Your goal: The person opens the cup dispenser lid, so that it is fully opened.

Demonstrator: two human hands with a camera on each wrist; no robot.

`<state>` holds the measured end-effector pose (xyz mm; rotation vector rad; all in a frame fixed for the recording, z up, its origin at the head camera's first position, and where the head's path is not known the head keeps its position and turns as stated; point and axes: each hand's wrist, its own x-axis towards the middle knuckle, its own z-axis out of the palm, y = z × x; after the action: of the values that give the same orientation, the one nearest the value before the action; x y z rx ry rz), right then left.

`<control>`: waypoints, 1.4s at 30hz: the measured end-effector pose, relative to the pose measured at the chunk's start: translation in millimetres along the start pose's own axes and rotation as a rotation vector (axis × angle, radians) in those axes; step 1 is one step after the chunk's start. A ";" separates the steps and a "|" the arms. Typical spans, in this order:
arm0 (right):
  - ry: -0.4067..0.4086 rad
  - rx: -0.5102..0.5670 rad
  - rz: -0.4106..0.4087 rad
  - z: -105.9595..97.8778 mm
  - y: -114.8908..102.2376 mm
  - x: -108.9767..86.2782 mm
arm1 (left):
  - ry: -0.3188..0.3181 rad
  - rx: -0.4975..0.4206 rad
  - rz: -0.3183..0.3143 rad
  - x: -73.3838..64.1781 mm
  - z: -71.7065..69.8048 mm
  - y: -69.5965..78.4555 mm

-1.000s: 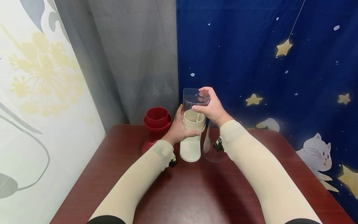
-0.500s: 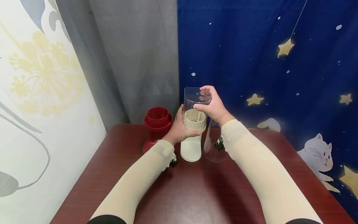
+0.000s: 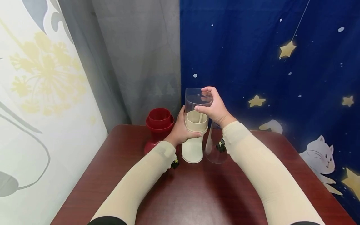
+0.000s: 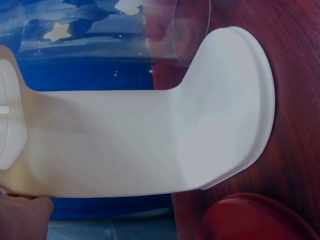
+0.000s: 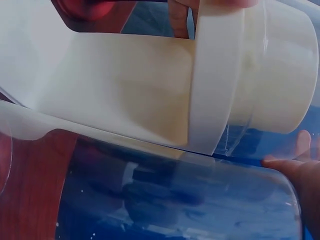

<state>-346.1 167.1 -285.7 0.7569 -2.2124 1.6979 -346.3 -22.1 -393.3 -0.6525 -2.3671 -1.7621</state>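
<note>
A cream plastic stand (image 3: pixel 192 151) with a round collar and a broad foot stands upright on the table. My left hand (image 3: pixel 181 129) grips it just below the collar, thumb across the front; only a bit of that hand (image 4: pixel 25 215) shows in the left wrist view. Over the collar sits a clear plastic container (image 3: pixel 192 96), its lower end around the cream ring (image 5: pixel 275 65). My right hand (image 3: pixel 214 107) holds the container near its top, thumb in front and fingers behind. A second clear container (image 3: pixel 216 157) stands right beside the stand, partly behind my right wrist.
To the left of the cream stand is a red stand (image 3: pixel 159 126) of similar shape, partly hidden by my left arm. The dark red wooden table (image 3: pixel 191 197) reaches back to a grey curtain (image 3: pixel 140 56) and a blue star-patterned curtain (image 3: pixel 242 56).
Both hands keep their grip on the stand and the clear container. The view shifts very slightly; nothing else visibly moves.
</note>
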 end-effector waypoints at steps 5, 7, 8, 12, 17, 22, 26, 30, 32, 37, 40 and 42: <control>0.032 0.016 0.001 -4.0 -4.7 1.2 | 0.000 0.010 -0.004 0.2 0.7 -1.3; 0.048 0.023 -0.004 -7.2 -10.0 3.1 | 0.000 0.016 -0.008 0.1 1.3 -1.7; 0.052 0.031 -0.010 -8.9 -13.5 4.2 | 0.002 0.020 -0.012 -0.3 1.3 -1.8; 0.069 0.061 -0.021 -15.9 -28.8 9.7 | 0.011 0.028 -0.008 -0.6 0.0 -1.2; 0.105 0.106 -0.032 -23.7 -43.4 10.9 | 0.010 0.043 0.018 -0.2 -0.7 0.0; 0.094 0.118 -0.038 -26.3 -53.9 8.9 | 0.015 0.086 0.029 -0.4 -1.8 -0.1; 0.081 0.123 -0.050 -25.8 -61.4 6.4 | 0.011 0.131 0.061 0.2 -4.0 -0.7; 0.060 0.117 -0.051 -25.2 -66.9 2.7 | 0.005 0.160 0.077 0.1 -5.5 -1.1; 0.049 0.113 -0.053 -25.1 -68.8 0.3 | 0.003 0.173 0.075 -0.3 -5.9 -1.1; 0.023 0.106 -0.059 -26.2 -73.2 -7.6 | 0.005 0.200 0.088 -1.2 -5.8 -2.0; 0.006 0.113 -0.054 -28.0 -76.0 -14.3 | 0.012 0.212 0.111 -0.8 -5.3 -3.0; -0.004 0.110 -0.051 -29.5 -77.9 -19.4 | 0.014 0.218 0.122 -0.5 -4.8 -3.8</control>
<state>-291.0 185.5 -222.9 0.8363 -2.0975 1.8070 -348.1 -27.6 -395.3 -0.7314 -2.4071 -1.4296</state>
